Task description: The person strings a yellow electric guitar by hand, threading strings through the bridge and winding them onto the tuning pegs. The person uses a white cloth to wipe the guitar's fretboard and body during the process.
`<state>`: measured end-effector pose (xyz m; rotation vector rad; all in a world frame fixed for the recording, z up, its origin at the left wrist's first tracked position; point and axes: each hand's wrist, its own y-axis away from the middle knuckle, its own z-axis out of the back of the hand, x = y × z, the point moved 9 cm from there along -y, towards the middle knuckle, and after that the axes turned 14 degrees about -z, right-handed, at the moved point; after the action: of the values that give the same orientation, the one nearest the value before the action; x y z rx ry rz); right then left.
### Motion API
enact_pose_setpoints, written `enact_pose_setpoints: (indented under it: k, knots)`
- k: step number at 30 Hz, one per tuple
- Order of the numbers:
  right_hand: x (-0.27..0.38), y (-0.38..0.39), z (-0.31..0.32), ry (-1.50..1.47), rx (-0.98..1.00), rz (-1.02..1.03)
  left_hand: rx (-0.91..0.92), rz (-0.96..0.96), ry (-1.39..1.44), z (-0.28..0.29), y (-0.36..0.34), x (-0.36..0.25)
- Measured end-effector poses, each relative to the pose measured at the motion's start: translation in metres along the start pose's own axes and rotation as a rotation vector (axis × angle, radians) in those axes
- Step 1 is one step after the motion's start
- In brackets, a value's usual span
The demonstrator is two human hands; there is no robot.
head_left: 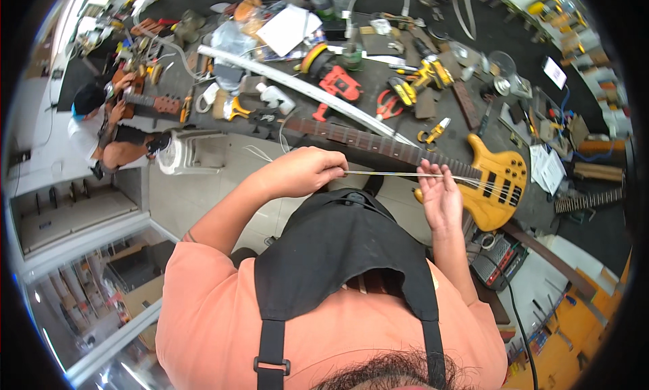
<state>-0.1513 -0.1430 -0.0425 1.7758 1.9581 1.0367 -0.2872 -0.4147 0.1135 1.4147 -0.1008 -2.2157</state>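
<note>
A bass guitar with a yellow-brown wooden body (485, 161) lies along the front of the bench, its dark neck (365, 140) reaching left. From its bridge several thin strings (385, 174) run left, drawn off the fretboard toward me. My left hand (312, 171) is closed around these strings, and their loose ends loop out beyond its wrist. Palm up, my right hand (441, 195) has its fingers stretched out and slightly curled, with the strings lying across them. How firmly those fingers touch the strings cannot be made out.
Behind the neck lie a long metal straightedge (297, 86), a red polisher (335, 79), a yellow cordless drill (433, 69), red-handled pliers (388, 107) and a brush (233, 109). A co-worker (101, 123) sits at the far left near a white stool (181, 153).
</note>
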Motion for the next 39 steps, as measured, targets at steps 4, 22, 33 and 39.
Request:
enact_pose_setpoints:
  k: [4,22,33,39]
  knots:
    - [-0.029,-0.014,-0.014,-0.014,-0.055,-0.026,-0.097,0.047,-0.166,0.058,0.064,0.029]
    - [-0.199,-0.119,0.009,1.232,-0.368,-0.296,-0.19,-0.024,-0.293,0.16,0.094,0.291]
    - [-0.202,-0.192,0.013,1.525,-0.564,0.3,-0.363,-0.151,-0.328,0.134,0.086,0.35]
    - [-0.197,-0.204,0.014,1.637,-0.552,0.274,-0.243,0.128,0.051,0.126,0.083,0.391]
